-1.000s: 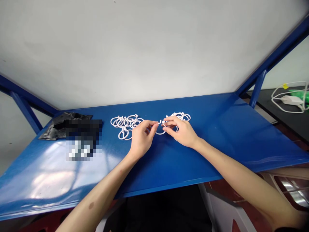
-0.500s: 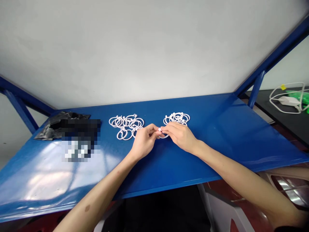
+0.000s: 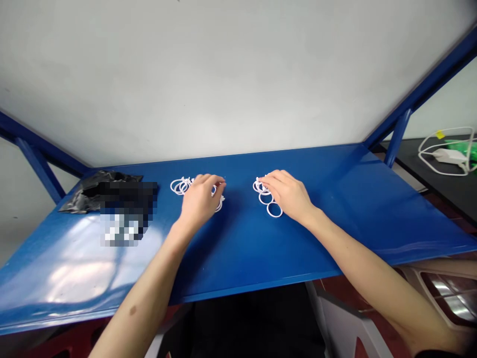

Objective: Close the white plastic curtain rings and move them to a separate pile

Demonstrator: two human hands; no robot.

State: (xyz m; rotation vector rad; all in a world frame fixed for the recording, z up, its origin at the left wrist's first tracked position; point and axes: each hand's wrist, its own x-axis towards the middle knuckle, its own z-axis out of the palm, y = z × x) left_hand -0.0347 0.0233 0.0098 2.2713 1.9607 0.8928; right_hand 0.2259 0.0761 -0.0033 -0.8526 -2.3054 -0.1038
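Two heaps of white plastic rings lie on the blue table (image 3: 335,199). My left hand (image 3: 199,199) is over the left heap of rings (image 3: 179,186) and hides most of it, its fingers curled down and pinched on a ring there. My right hand (image 3: 288,196) lies over the right heap of rings (image 3: 261,191) with its fingers stretched out flat and nothing held. A single white ring (image 3: 275,210) lies flat on the table just beside the right thumb.
A crumpled black plastic bag (image 3: 97,186) lies at the far left of the table next to a blurred patch. The white wall stands right behind the table. A black side table with a white cable (image 3: 445,154) stands at the right.
My hands held one ring together at the middle. They have since parted: the right hand laid the ring by the right heap, the left hand moved onto the left heap.
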